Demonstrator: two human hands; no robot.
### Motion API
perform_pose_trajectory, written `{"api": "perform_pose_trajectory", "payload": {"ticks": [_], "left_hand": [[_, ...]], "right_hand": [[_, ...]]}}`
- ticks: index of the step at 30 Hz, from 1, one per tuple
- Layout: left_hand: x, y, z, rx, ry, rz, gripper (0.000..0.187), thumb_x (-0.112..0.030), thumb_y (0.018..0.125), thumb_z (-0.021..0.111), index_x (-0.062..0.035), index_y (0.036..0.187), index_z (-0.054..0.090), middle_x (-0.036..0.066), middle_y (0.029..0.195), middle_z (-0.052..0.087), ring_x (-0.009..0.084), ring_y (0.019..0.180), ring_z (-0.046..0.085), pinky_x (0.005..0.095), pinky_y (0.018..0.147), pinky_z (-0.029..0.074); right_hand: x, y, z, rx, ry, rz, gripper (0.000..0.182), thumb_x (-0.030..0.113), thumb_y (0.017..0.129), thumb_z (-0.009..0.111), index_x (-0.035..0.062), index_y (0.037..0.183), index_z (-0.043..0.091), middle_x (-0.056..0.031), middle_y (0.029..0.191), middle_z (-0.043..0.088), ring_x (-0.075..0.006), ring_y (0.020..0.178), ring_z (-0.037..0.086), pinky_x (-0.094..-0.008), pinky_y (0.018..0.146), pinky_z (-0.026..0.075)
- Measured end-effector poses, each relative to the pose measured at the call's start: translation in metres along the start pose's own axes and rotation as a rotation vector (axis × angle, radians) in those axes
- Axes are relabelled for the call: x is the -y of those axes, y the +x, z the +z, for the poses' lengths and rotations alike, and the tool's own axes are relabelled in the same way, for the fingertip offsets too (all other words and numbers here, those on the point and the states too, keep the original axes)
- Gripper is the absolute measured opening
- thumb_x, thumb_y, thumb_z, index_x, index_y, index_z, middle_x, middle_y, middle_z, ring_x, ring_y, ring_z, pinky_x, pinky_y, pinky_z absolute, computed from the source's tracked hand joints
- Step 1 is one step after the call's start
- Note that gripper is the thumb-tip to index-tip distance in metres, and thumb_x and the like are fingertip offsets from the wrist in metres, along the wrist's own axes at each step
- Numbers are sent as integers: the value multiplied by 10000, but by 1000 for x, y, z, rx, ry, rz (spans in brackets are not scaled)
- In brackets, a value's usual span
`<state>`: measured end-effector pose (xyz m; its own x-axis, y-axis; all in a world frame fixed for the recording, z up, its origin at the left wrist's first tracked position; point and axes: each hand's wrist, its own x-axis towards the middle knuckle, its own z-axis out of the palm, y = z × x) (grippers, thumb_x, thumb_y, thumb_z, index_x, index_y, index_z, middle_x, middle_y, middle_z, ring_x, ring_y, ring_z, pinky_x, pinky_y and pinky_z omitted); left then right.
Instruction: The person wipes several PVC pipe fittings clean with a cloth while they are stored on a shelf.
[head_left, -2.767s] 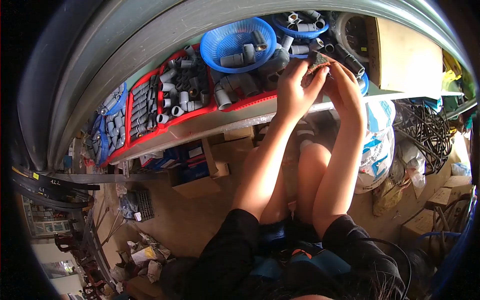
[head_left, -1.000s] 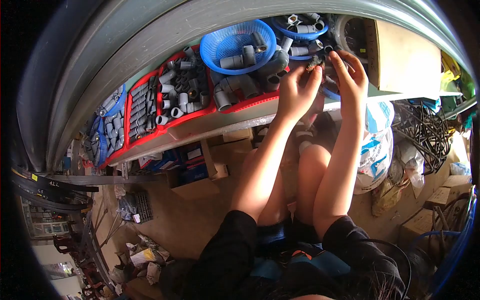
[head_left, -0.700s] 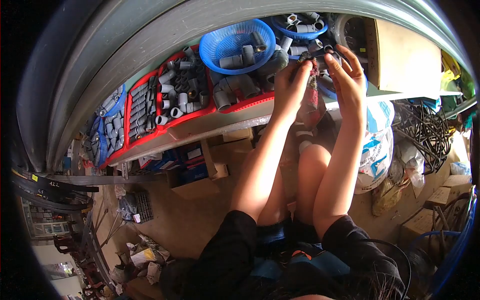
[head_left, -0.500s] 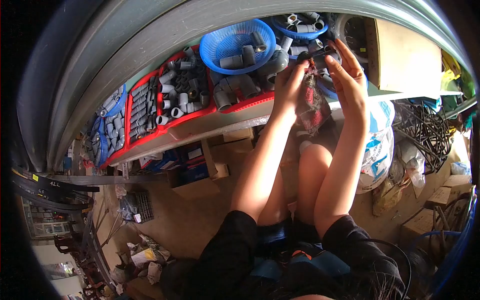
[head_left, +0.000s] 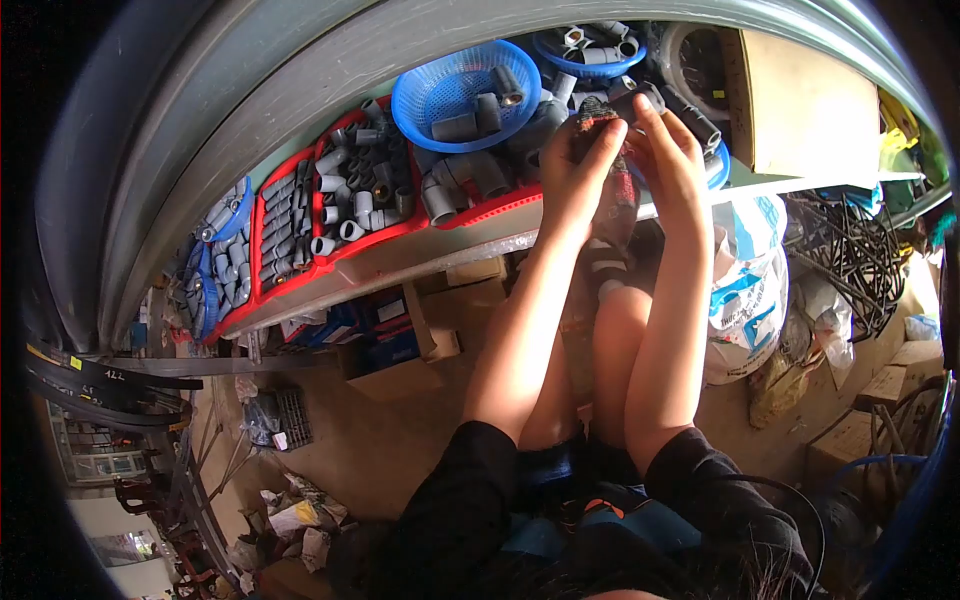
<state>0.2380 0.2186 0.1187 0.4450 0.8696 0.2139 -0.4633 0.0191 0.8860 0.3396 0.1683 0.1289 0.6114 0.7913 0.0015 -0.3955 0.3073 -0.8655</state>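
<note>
My left hand (head_left: 582, 175) is closed around a dirty dark-and-red rag (head_left: 618, 212), which bunches up over the thumb and hangs down between my wrists. Close against it, my right hand (head_left: 672, 160) pinches a grey pipe fitting (head_left: 628, 104) between thumb and fingers. The rag meets the near end of the fitting, and the fingers hide part of it. Just beyond both hands lie more grey fittings and a blue basket (head_left: 590, 68) with fittings in it.
Red trays (head_left: 375, 238) of grey pipe fittings line the shelf to the left, with a larger blue basket (head_left: 408, 112) on top. A cardboard box (head_left: 810, 110) stands at the right. Below are a white printed sack (head_left: 745, 290) and open cartons (head_left: 395, 378).
Both hands have drawn closer together, the right one moving left with the fitting. The rag is now bunched up higher at the left hand's fingertips.
</note>
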Motion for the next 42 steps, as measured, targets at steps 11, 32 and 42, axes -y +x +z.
{"api": "perform_pose_trajectory", "payload": {"ticks": [11, 32, 42], "left_hand": [[-5, 4, -10, -71, -169, -31, 229, -183, 826, 705, -24, 976, 638, 38, 914, 642, 78, 803, 577, 224, 727, 448], [22, 3, -13, -42, 54, -153, 291, -306, 915, 555, -72, 1077, 618, -6, 833, 577, 67, 714, 506, 222, 586, 405], [89, 14, -25, 432, -602, -37, 234, -176, 955, 465, 7, 1082, 537, 88, 957, 577, 107, 817, 508, 249, 692, 403]], "right_hand": [[9, -10, 0, 202, -198, -57, 420, 337, 813, 707, 86, 1133, 606, -2, 983, 638, -67, 917, 570, -226, 824, 446], [2, 27, 46, 218, -395, -542, 358, 153, 783, 711, 40, 1098, 585, -72, 981, 655, -150, 869, 582, -266, 772, 448], [-35, 43, 92, 95, -943, -869, 442, 350, 755, 718, 51, 1071, 635, -154, 1062, 623, -315, 1002, 562, -406, 922, 389]]}}
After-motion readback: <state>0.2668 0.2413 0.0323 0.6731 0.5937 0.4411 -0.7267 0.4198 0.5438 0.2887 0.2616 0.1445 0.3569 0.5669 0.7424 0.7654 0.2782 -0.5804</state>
